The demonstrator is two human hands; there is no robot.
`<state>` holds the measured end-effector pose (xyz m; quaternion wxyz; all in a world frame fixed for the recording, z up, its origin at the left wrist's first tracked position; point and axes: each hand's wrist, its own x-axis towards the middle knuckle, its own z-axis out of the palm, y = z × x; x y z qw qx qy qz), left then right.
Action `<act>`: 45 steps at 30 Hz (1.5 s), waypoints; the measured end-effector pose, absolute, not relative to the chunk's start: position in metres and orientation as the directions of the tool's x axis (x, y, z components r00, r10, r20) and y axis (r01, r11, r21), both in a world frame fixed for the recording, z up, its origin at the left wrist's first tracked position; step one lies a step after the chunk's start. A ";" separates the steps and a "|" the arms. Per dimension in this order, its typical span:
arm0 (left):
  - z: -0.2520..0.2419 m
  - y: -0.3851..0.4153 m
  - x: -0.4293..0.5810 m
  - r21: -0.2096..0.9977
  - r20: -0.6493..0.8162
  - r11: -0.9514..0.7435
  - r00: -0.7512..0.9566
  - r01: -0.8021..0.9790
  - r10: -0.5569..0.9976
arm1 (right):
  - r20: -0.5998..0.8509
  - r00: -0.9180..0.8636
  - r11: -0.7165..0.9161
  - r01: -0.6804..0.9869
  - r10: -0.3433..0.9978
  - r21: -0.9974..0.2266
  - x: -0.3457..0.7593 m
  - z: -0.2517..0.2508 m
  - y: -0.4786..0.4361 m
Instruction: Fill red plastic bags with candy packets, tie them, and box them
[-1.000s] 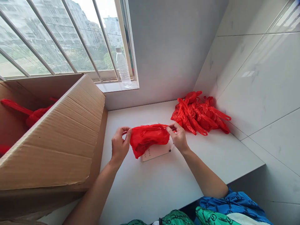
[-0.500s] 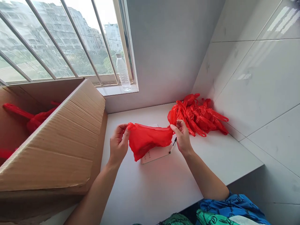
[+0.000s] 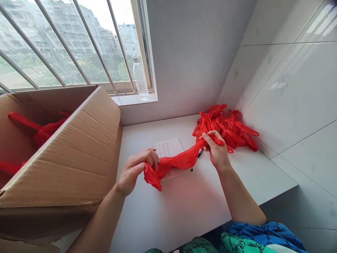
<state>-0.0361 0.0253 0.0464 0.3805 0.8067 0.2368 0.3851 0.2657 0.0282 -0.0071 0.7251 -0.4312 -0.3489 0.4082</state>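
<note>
A red plastic bag (image 3: 181, 161) stretches between my two hands, drawn into a narrow strip above the white table. My left hand (image 3: 138, 168) pinches its lower end, and a loose corner hangs below the fingers. At the other end, my right hand (image 3: 216, 149) grips the gathered bag between thumb and fingers. Under the bag lies a sheet or pad of paper (image 3: 168, 147) with small printed marks, partly covered. A black-and-white pen (image 3: 199, 154) rests at the paper's right edge, close to my right hand.
Several crumpled red plastic bags (image 3: 226, 123) are heaped at the table's back right, against the wall. On the left stands an open cardboard box (image 3: 79, 158) with more red bags inside. A clear water bottle (image 3: 140, 79) stands on the sill by the barred window.
The bag has gone from spread out flat to a narrow, bunched strip. My right hand has moved right, and my left hand slightly down, uncovering more of the paper.
</note>
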 end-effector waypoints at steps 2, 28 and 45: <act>0.048 0.019 -0.030 0.727 0.413 -0.639 0.583 0.252 0.700 | 0.100 0.377 0.250 -0.375 0.921 -0.893 0.268 -0.005 0.025; 0.050 0.032 -0.019 0.869 0.165 -0.287 0.311 0.402 0.936 | 0.068 -0.436 0.287 0.458 0.897 -0.842 0.286 0.042 0.012; 0.056 0.023 -0.028 0.141 0.193 -0.416 0.387 0.898 0.902 | 0.088 -0.183 0.183 0.983 0.979 0.009 0.238 0.042 -0.006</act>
